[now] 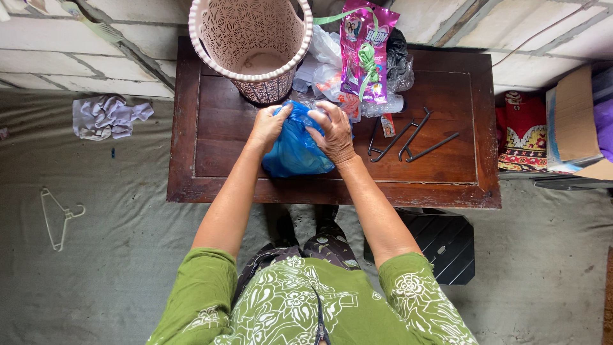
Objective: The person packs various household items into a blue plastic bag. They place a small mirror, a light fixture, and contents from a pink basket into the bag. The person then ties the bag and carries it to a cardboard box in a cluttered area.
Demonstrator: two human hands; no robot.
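A blue plastic bag lies on a small dark wooden table. My left hand grips the bag's upper left part, fingers curled over it. My right hand presses and pinches the bag's upper right part. Both hands sit close together at the bag's top, near the foot of a pale pink openwork basket that stands empty at the table's back.
A purple sachet pack with green string, clear and black plastic bags and dark metal hooks lie to the right. Crumpled cloth and a white hanger lie on the floor mat. A cardboard box stands right, a black stool under me.
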